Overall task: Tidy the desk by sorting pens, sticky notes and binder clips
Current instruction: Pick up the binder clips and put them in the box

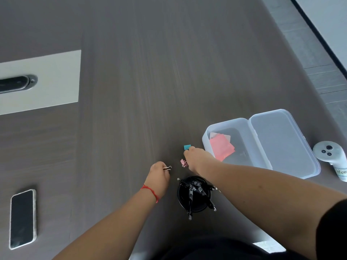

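Note:
My left hand (158,174) is closed around a binder clip (167,168); only its metal wire handles stick out of the fist. My right hand (197,160) pinches a teal binder clip (187,147) at its fingertips. A pink binder clip (183,163) lies on the desk right beside that hand, under the thumb side. A black pen cup (194,196) with several dark pens stands just in front of both hands. Pink sticky notes (221,148) lie inside the clear plastic box (208,134), whose lid (281,141) is folded open to the right.
A phone (23,218) lies face up at the near left. A white panel with a cable slot (43,79) is set into the desk at far left. A white controller (330,152) rests right of the box. The desk edge runs along the right.

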`<state>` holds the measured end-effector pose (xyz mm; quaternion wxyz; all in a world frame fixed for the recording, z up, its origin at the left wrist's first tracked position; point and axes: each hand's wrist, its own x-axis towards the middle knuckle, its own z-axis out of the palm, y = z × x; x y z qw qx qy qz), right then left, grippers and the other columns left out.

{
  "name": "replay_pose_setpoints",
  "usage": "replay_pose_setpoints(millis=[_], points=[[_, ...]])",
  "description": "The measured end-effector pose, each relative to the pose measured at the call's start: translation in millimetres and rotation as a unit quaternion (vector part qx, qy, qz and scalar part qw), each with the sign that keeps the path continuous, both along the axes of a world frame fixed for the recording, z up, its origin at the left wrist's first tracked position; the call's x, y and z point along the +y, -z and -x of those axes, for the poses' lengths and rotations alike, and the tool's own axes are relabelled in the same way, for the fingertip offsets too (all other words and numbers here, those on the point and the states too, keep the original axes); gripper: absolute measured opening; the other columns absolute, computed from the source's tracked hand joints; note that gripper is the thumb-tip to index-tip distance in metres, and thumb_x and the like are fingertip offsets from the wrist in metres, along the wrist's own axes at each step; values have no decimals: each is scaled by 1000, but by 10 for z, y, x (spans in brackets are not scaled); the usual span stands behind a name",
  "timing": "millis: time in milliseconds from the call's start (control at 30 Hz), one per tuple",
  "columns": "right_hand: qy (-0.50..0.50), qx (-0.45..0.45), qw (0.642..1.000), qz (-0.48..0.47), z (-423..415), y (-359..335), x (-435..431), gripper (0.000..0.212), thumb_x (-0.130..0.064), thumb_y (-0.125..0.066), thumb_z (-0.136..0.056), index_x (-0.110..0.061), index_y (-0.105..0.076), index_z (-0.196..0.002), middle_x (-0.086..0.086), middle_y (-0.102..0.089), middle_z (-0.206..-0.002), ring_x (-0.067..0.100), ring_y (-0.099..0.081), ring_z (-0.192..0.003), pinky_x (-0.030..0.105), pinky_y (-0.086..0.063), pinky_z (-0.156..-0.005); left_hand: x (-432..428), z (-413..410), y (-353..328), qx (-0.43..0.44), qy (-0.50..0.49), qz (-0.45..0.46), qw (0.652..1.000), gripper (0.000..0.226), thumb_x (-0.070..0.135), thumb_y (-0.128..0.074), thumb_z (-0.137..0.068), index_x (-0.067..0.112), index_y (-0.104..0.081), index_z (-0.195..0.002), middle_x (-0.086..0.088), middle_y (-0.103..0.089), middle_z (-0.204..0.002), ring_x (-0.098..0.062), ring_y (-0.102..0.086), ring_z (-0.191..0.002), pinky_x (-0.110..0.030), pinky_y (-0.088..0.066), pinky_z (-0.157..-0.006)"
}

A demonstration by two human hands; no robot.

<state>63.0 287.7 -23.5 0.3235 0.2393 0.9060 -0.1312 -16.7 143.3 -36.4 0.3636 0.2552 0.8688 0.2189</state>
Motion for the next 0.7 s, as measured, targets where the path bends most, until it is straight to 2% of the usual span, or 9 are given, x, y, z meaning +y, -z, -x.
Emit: replay_pose_setpoints(millis=[100,200,267,333,400,433,533,633,700], points=[[53,31,997,39,27,-140,2,33,-5,-53,-85,-6,-57,-118,14,-57,-123,35,-65,-103,37,-51,-81,26,89,-122,-77,-83,-38,993,22,8,-42,-92,20,-42,-73,-10,-53,-73,-18,-50,-53,-19,-45,-46],[134,92,981,103,12,-419,67,32,-11,-56,-83,-11,-59,-115,10,-56,-118,29,-60,-93,30,-47,-72,151,205,-325,-104,-134,-71,983,11,8,-41,-94,10,-45,-85,-6,-53,-69,-16,-53,-53,-18,-48,-48],[192,155,961,128,-105,-690,202,22,-17,-60,-83,-20,-61,-105,2,-59,-101,22,-52,-80,24,-42,-58,294,267,-497,-105,-149,-106,977,6,8,-42,-94,7,-46,-89,-6,-52,-75,-13,-55,-57,-18,-51,-49],[254,219,933,128,-350,-894,390,6,-23,-61,-81,-26,-59,-85,-7,-57,-77,19,-53,-71,25,-46,-57,485,264,-693,-111,-135,-132,976,11,8,-44,-94,12,-46,-83,-2,-52,-76,-12,-58,-60,-23,-55,-54],[324,255,902,127,-656,-957,591,5,-17,-61,-81,-20,-57,-79,-6,-53,-68,19,-52,-65,26,-43,-54,717,170,-894,-131,-78,-143,978,15,9,-45,-93,16,-46,-80,1,-53,-74,-13,-60,-60,-33,-59,-64],[352,248,895,117,-810,-953,663,3,-15,-61,-81,-16,-57,-81,-4,-52,-69,19,-50,-64,27,-41,-54,845,81,-983,-144,-33,-142,979,13,9,-45,-93,16,-46,-82,1,-53,-73,-13,-60,-60,-32,-59,-63],[373,155,910,90,-1200,-806,709,11,-17,-61,-82,-13,-61,-93,1,-58,-81,21,-53,-71,28,-43,-61,1213,-302,-1163,-169,136,-118,969,10,11,-47,-94,13,-47,-84,1,-53,-71,-13,-57,-56,-15,-51,-47],[255,4,964,80,-1436,-554,564,26,-16,-58,-86,-10,-62,-110,5,-64,-99,26,-61,-90,30,-46,-74,1563,-698,-1025,-74,341,-66,935,18,14,-47,-88,18,-50,-70,-1,-57,-74,-19,-57,-65,-23,-53,-60],[207,-53,974,79,-1495,-405,480,7,-16,-55,-90,-14,-59,-95,1,-55,-76,24,-56,-87,30,-44,-78,1738,-898,-821,46,453,-4,890,11,11,-49,-85,15,-57,-77,-7,-63,-92,-27,-61,-86,-34,-54,-77]])
